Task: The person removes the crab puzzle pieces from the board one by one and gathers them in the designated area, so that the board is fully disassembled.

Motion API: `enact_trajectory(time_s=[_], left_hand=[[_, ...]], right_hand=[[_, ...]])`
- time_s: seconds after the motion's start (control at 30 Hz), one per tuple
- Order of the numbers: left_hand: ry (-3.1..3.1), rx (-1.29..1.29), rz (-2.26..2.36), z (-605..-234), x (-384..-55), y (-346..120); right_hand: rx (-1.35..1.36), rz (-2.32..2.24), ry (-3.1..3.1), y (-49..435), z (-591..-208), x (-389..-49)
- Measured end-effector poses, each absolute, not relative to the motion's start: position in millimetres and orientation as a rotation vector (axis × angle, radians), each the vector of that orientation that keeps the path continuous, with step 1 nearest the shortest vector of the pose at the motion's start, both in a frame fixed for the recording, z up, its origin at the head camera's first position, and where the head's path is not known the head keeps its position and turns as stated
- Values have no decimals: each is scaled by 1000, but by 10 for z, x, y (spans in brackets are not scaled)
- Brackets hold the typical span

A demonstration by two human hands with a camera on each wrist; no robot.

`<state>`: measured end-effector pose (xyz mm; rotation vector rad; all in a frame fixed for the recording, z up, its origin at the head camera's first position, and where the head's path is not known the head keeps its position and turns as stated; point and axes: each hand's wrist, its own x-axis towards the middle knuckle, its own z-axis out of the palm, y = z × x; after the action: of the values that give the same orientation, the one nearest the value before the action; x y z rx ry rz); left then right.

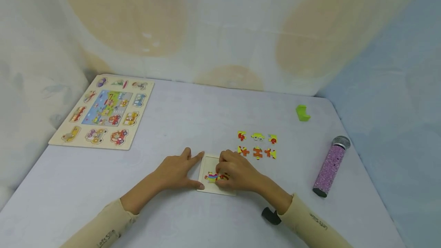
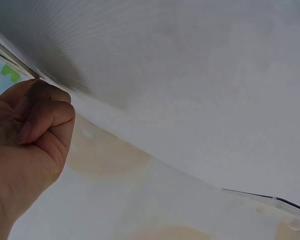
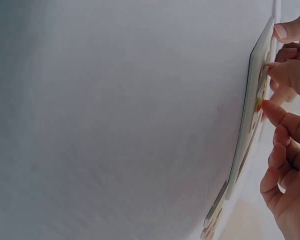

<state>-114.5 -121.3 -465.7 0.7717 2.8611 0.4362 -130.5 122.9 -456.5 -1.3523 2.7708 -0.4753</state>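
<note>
A small wooden puzzle tray point(image 1: 212, 159) lies on the table in front of me. My left hand point(image 1: 176, 169) rests at its left side, the straight index finger by the upper corner and the thumb on the lower corner. Its other fingers are curled in, as the left wrist view shows. My right hand point(image 1: 237, 171) pinches a small jigsaw piece with yellow on it point(image 3: 259, 104) between thumb and finger, low over the tray. Beside these fingertips, a jigsaw piece with rainbow stripes point(image 1: 212, 177) sits in the tray. The right hand partly hides other colours there.
Behind the right hand, several loose jigsaw pieces point(image 1: 257, 152) lie in two rows. A large vehicle puzzle board point(image 1: 140, 106) is at the back left. To the right are a glittery pink microphone point(image 1: 330, 169) and a green block point(image 1: 302, 113). A black object point(image 1: 270, 216) lies by the right sleeve.
</note>
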Motion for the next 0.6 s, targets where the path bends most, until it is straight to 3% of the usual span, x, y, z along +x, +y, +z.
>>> enact_trajectory(time_s=[0.6], left_hand=[[2871,731,393,-4645,-1133,-1189]], right_hand=[[-1480,-573,2885,1407,-4479,-1350]])
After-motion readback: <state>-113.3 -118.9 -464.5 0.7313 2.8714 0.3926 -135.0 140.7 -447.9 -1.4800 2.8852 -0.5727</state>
